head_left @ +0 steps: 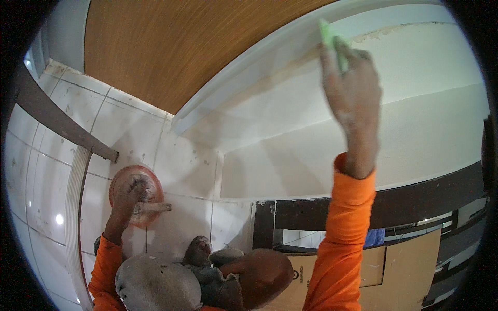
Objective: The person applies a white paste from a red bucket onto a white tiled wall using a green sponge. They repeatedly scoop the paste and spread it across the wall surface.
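My right hand (353,83) reaches up to the pale wall beside the white door frame. Between its fingers is a light green, flat scraper (327,35), its edge close to the wall; motion blurs both slightly. At lower left, my left hand (124,201) grips the near left side of a reddish-orange bowl (157,182), its fingers curled inside over the rim. Whitish residue coats the bowl's inside. A tool's pale, stained handle (155,207) juts out past the bowl's right edge; its other end is hidden by the hand and bowl.
A wood-grain door (187,46) stands ahead in a white frame (228,85). Rough, patchy filler (389,33) lines the wall by the frame. Dark bars (67,122) stand left, with dark rails (425,186) and cardboard (410,264) at right. White tiles (129,119) cover the floor.
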`<action>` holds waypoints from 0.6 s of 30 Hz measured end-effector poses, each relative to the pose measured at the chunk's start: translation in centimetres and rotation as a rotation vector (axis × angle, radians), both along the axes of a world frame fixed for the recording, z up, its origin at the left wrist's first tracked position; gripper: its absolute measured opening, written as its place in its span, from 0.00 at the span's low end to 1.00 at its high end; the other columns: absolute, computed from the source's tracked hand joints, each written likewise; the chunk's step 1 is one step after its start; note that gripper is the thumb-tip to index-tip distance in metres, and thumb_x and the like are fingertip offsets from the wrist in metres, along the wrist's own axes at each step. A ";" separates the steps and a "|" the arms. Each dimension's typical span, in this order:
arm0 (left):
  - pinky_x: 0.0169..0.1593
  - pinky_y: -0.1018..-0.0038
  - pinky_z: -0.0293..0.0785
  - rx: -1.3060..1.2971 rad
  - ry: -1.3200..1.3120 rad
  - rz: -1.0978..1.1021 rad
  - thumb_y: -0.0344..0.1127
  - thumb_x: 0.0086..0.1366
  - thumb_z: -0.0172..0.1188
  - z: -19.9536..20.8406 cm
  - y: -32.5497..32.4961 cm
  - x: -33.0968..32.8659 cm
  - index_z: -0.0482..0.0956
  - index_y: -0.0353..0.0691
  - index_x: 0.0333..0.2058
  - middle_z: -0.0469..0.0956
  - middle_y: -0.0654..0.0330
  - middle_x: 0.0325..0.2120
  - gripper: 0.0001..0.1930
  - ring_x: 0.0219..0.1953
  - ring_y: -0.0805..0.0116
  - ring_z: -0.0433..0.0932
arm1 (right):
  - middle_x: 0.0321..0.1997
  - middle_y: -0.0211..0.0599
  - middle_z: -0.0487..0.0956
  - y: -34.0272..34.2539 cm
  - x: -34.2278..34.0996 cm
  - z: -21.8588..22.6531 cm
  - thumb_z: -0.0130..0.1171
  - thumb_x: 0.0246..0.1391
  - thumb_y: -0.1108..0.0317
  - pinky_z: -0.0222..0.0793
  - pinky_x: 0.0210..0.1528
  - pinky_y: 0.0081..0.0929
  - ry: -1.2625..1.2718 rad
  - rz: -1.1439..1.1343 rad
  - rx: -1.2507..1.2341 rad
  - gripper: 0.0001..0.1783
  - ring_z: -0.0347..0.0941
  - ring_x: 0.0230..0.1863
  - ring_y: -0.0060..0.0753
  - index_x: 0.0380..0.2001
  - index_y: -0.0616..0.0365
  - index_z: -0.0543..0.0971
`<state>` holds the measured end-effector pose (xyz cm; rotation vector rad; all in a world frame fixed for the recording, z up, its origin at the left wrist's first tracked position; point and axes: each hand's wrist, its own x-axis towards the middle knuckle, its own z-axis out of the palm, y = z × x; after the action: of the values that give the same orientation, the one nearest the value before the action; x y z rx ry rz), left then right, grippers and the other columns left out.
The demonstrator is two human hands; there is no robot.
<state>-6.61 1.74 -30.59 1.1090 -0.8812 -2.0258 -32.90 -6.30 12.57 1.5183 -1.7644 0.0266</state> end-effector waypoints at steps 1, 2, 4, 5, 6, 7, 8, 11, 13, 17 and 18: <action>0.48 0.72 0.76 0.023 0.011 0.003 0.40 0.72 0.56 0.5 0.1 0.1 0.76 0.39 0.51 0.77 0.62 0.43 0.15 0.42 0.71 0.76 | 0.52 0.58 0.79 0.0 0.2 -1.8 0.46 0.67 0.39 0.76 0.55 0.48 -0.013 -0.040 0.022 0.36 0.78 0.53 0.53 0.60 0.60 0.78; 0.48 0.71 0.75 0.019 0.022 -0.004 0.41 0.72 0.57 0.5 0.2 0.1 0.76 0.39 0.52 0.77 0.62 0.43 0.15 0.43 0.71 0.77 | 0.59 0.64 0.72 0.0 -0.5 -3.4 0.48 0.64 0.41 0.77 0.50 0.58 -0.019 0.013 0.038 0.34 0.80 0.48 0.68 0.59 0.58 0.76; 0.49 0.71 0.75 0.010 0.031 -0.011 0.41 0.72 0.57 -0.1 0.3 0.4 0.76 0.39 0.52 0.77 0.61 0.44 0.16 0.43 0.69 0.77 | 0.59 0.64 0.71 0.1 0.9 -7.1 0.48 0.65 0.41 0.78 0.50 0.58 -0.139 -0.032 0.104 0.33 0.80 0.45 0.69 0.59 0.57 0.76; 0.49 0.71 0.75 -0.031 0.032 -0.002 0.42 0.72 0.57 -0.5 0.6 0.7 0.76 0.38 0.52 0.77 0.61 0.44 0.16 0.43 0.69 0.77 | 0.59 0.63 0.72 0.5 1.7 -8.3 0.48 0.65 0.41 0.78 0.50 0.57 -0.208 -0.066 0.154 0.33 0.81 0.45 0.69 0.60 0.57 0.75; 0.49 0.71 0.75 -0.073 0.035 0.007 0.42 0.72 0.58 -0.7 1.1 0.9 0.76 0.38 0.52 0.77 0.61 0.44 0.17 0.43 0.69 0.77 | 0.59 0.63 0.72 1.0 1.8 -8.7 0.48 0.65 0.41 0.77 0.50 0.57 -0.226 -0.052 0.164 0.34 0.80 0.46 0.68 0.60 0.57 0.75; 0.49 0.71 0.75 -0.091 0.040 0.008 0.42 0.71 0.58 -0.5 1.1 1.1 0.76 0.38 0.52 0.77 0.61 0.45 0.17 0.43 0.69 0.77 | 0.60 0.63 0.72 1.4 1.8 -9.1 0.48 0.65 0.41 0.77 0.51 0.56 -0.241 -0.039 0.174 0.34 0.80 0.47 0.67 0.61 0.56 0.75; 0.49 0.71 0.75 -0.108 0.041 0.006 0.42 0.71 0.58 -0.3 1.2 1.3 0.76 0.38 0.52 0.76 0.61 0.45 0.17 0.43 0.69 0.77 | 0.60 0.62 0.72 1.6 1.8 -9.2 0.48 0.65 0.40 0.77 0.51 0.56 -0.260 -0.024 0.185 0.34 0.80 0.48 0.67 0.62 0.56 0.75; 0.49 0.71 0.75 -0.055 0.035 -0.013 0.42 0.71 0.58 2.0 1.1 1.7 0.76 0.38 0.52 0.76 0.61 0.45 0.18 0.44 0.69 0.77 | 0.55 0.61 0.77 2.3 -0.6 -3.7 0.48 0.66 0.40 0.73 0.57 0.53 -0.234 0.141 -0.025 0.34 0.77 0.55 0.61 0.60 0.56 0.77; 0.50 0.71 0.75 -0.001 -0.005 -0.022 0.42 0.71 0.57 1.7 0.7 2.8 0.76 0.37 0.52 0.76 0.60 0.46 0.17 0.44 0.68 0.77 | 0.55 0.62 0.78 1.7 -0.8 1.8 0.47 0.67 0.39 0.69 0.63 0.48 -0.189 0.097 -0.136 0.34 0.75 0.59 0.57 0.60 0.56 0.78; 0.50 0.72 0.75 -0.081 0.001 0.020 0.40 0.72 0.55 1.6 0.9 2.7 0.76 0.37 0.51 0.75 0.61 0.46 0.15 0.45 0.69 0.76 | 0.59 0.57 0.78 0.2 -0.7 10.3 0.45 0.64 0.34 0.74 0.57 0.52 -0.281 0.138 -0.267 0.38 0.78 0.56 0.59 0.63 0.51 0.75; 0.50 0.72 0.75 -0.119 0.026 0.035 0.39 0.72 0.55 1.7 1.1 1.9 0.76 0.37 0.50 0.75 0.62 0.46 0.15 0.45 0.69 0.76 | 0.60 0.55 0.78 0.0 -0.8 11.4 0.44 0.64 0.33 0.76 0.55 0.53 -0.273 0.135 -0.270 0.39 0.79 0.55 0.59 0.64 0.49 0.75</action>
<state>-4.75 2.85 -28.88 1.0238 -0.9502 -1.9286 -33.72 -6.28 24.00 1.4830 -1.7773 0.5418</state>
